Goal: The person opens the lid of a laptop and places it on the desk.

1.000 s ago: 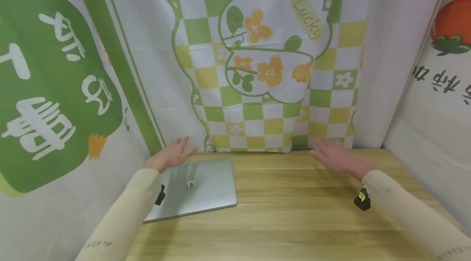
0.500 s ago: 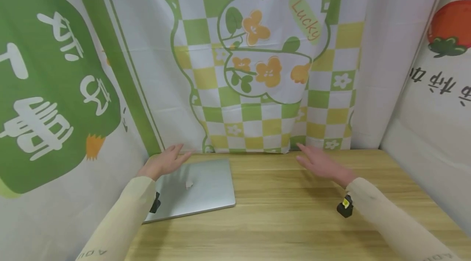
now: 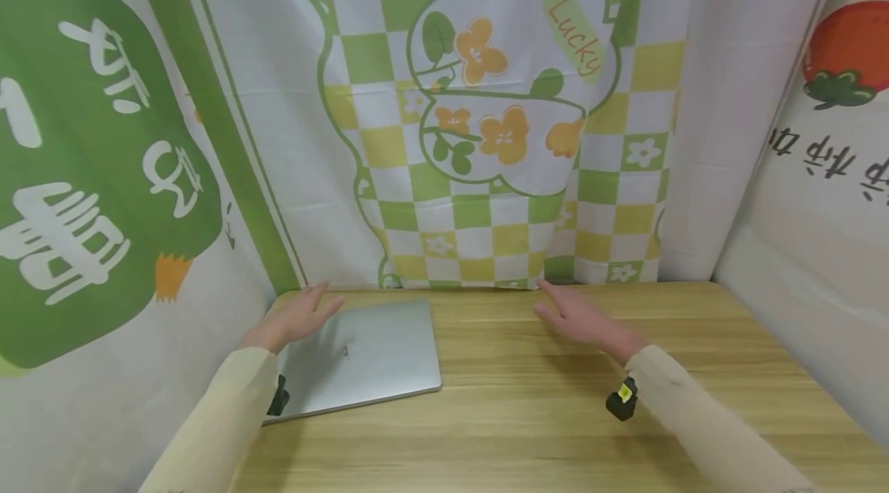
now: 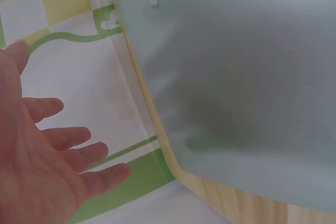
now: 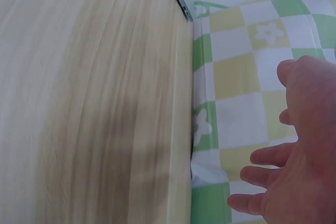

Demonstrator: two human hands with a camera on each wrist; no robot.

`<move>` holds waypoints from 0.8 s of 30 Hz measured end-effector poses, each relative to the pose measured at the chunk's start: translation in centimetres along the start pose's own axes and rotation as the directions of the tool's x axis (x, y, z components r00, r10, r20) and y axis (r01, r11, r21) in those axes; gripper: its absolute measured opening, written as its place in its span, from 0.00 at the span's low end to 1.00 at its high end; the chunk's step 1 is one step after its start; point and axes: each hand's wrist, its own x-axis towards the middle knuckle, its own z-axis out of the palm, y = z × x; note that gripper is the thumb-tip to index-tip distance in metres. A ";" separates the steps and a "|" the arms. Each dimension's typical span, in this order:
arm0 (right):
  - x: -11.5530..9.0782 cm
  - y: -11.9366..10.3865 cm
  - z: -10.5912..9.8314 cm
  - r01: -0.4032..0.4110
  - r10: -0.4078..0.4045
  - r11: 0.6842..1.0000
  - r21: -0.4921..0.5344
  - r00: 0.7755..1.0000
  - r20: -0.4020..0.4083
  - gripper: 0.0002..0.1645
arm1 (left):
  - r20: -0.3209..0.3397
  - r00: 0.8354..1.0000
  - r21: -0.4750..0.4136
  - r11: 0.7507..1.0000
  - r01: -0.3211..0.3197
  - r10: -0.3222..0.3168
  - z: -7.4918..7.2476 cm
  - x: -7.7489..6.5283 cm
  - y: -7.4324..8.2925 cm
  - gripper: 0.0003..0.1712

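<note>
A closed silver laptop [image 3: 382,354] lies flat at the left of the wooden table [image 3: 528,431], its lid up with a small shiny logo. My left hand [image 3: 292,321] hovers over the laptop's far left corner, fingers spread and holding nothing. In the left wrist view those fingers [image 4: 79,137] are straight, and a dark blurred reflection shows on the lid. To the right, my right hand [image 3: 583,317] is held above the table toward its back edge, palm down with the fingers straight. In the right wrist view, its fingers [image 5: 273,156] are apart and nothing is between them.
A checkered green, yellow and white curtain [image 3: 479,207] hangs along the table's back edge. Printed cloth walls stand on both sides, with a green panel [image 3: 90,153] at left and a tomato print [image 3: 847,53] at right. Each wrist wears a small black camera [image 3: 623,400].
My right hand has moved left, toward the middle of the table's back edge. My left hand has shifted slightly left and down. The laptop has stayed in place.
</note>
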 end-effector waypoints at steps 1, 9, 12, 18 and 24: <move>0.0 -0.2 0.1 0.006 -0.006 1.000 -0.001 1.000 0.000 0.40 | 0.000 1.000 0.001 1.000 -0.002 0.002 0.1 0.0 -0.1 0.49; 0.0 -1.0 1.0 -0.002 0.002 0.999 0.052 1.000 -0.009 0.40 | -0.059 0.998 -0.007 0.999 -0.039 0.038 0.8 -0.1 -1.2 0.46; 0.2 -1.4 1.5 -0.010 0.009 0.998 0.069 1.000 0.005 0.40 | -0.089 0.995 -0.016 0.999 -0.049 0.047 1.1 -0.4 -2.1 0.45; 0.5 -2.6 2.6 -0.058 0.054 0.988 0.143 0.998 0.034 0.38 | -0.094 0.995 -0.086 0.995 -0.041 0.033 1.3 -0.9 -3.7 0.44; 0.6 -3.8 3.6 -0.045 0.041 0.982 0.185 0.999 0.024 0.37 | -0.048 0.998 -0.087 0.996 0.036 -0.041 1.5 -1.0 -4.9 0.48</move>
